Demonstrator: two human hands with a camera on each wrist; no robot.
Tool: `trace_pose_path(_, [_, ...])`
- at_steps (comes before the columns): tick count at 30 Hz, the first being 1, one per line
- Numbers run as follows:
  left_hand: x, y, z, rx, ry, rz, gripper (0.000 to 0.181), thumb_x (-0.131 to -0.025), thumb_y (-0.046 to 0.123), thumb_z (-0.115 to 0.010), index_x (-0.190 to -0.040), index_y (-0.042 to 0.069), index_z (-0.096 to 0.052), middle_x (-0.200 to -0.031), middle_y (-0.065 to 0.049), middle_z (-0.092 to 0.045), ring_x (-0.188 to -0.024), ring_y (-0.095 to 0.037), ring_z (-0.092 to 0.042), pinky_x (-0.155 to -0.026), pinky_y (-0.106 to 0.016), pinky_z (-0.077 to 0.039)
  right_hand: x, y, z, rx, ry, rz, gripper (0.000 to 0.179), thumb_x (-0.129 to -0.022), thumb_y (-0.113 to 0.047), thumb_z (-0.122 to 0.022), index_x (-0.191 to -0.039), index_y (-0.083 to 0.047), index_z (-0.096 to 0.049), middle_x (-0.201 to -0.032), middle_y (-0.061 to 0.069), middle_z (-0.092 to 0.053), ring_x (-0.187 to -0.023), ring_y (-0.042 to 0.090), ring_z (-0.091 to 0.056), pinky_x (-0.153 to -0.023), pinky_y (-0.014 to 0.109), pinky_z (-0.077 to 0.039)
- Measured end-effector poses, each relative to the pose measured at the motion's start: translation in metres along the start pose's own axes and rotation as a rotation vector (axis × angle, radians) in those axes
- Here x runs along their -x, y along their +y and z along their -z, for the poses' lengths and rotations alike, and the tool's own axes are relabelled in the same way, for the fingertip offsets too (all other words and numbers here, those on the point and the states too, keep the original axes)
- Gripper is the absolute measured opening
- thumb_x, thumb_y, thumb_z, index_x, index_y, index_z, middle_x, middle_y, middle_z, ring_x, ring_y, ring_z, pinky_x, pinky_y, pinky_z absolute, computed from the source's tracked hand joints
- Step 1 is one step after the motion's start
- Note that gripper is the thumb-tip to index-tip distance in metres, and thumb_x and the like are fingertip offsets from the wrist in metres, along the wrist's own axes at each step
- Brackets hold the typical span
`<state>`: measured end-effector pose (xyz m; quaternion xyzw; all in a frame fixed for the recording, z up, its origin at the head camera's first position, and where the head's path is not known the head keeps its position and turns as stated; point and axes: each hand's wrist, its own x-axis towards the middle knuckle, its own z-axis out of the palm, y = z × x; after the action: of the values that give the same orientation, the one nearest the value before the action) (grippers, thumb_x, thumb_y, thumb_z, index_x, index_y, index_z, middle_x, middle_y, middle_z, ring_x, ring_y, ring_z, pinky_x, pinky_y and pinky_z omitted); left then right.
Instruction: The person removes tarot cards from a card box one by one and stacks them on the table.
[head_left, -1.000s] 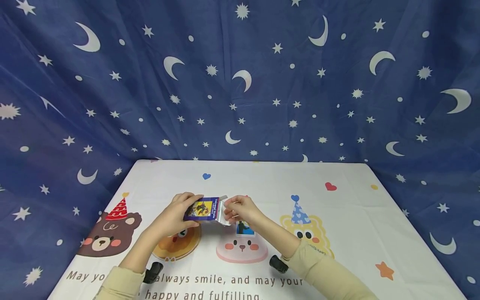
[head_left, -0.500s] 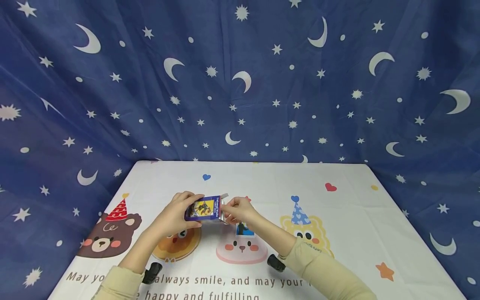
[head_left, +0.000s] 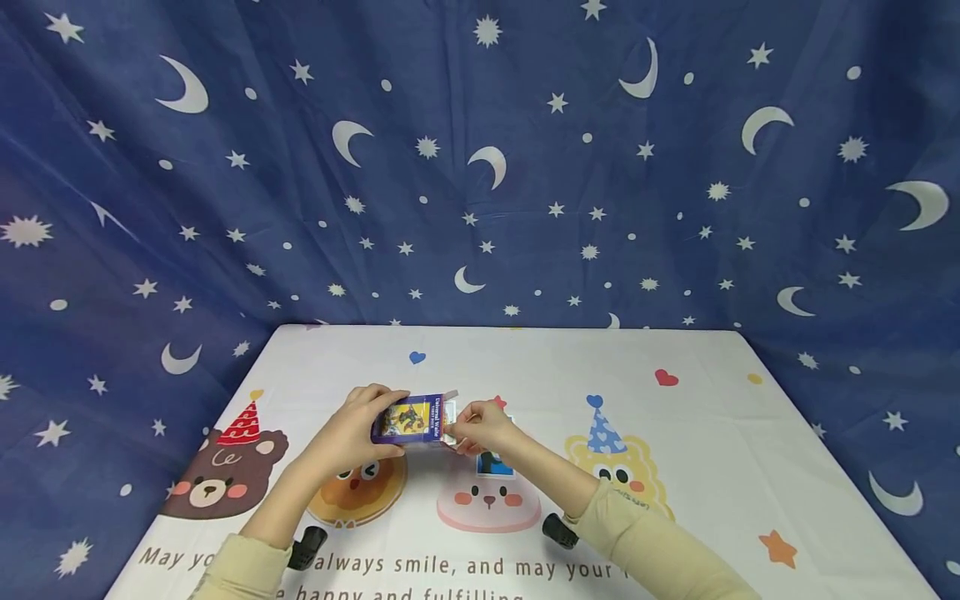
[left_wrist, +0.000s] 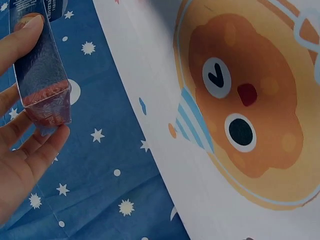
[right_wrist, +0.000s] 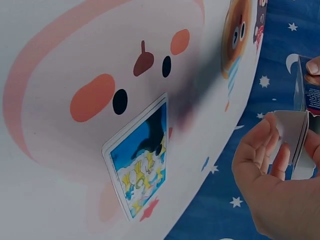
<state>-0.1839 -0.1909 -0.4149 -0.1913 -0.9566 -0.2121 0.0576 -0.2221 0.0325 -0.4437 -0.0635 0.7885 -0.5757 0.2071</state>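
Box (head_left: 407, 418), purple with 1 yellow picture, sits beyond and left of the pink printed face (head_left: 489, 515) in the head view. Left wrist: left hand (left_wrist: 22, 155) grips its glossy sides, red-banded at 1 end. Right wrist: right hand (right_wrist: 272, 195) pinches 1 white piece (right_wrist: 291, 125) beside it; 1 card (right_wrist: 142, 162) overlaps the face.

We wore pale beige sleeves (head_left: 240, 571), small dark lettering (head_left: 630, 501) marking the right one, and stubby black wrist cameras (head_left: 307, 547).
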Motion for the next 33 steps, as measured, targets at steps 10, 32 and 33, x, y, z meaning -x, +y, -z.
trace_pose_path(10, [0.005, -0.01, -0.003, 0.02, 0.019, 0.025, 0.075, -0.064, 0.023, -0.087, -0.131, 0.009, -0.054, -0.115, -0.009, -0.055, -0.108, -0.029, -0.048, -0.091, -0.05, -0.048, 0.007, 0.003, 0.007, -0.094, 0.029, -0.008, 0.011, -0.087, -0.008, -0.059, -0.087, 0.002, -0.055, -0.07, 0.003, -0.058, -0.054, 0.009, -0.057, -0.053, 0.02, -0.054])
trace_pose_path(32, [-0.003, -0.01, -0.002, 0.009, 0.027, 0.033, 0.076, -0.065, 0.024, -0.086, -0.132, 0.009, -0.053, -0.116, -0.011, -0.055, -0.112, -0.033, -0.048, -0.093, -0.052, -0.046, 0.011, 0.012, 0.009, -0.173, 0.076, -0.044, 0.017, -0.087, -0.013, -0.063, -0.091, 0.004, -0.06, -0.069, 0.001, -0.064, -0.057, 0.008, -0.059, -0.057, 0.019, -0.054])
trace_pose_path(33, [-0.003, -0.01, -0.001, 0.01, 0.027, 0.034, 0.076, -0.065, 0.024, -0.086, -0.132, 0.009, -0.053, -0.116, -0.011, -0.055, -0.112, -0.033, -0.048, -0.093, -0.052, -0.046, 0.011, 0.012, 0.009, -0.19, 0.085, -0.042, 0.016, -0.088, -0.012, -0.063, -0.088, 0.003, -0.06, -0.068, 0.001, -0.063, -0.057, 0.007, -0.059, -0.057, 0.019, -0.054])
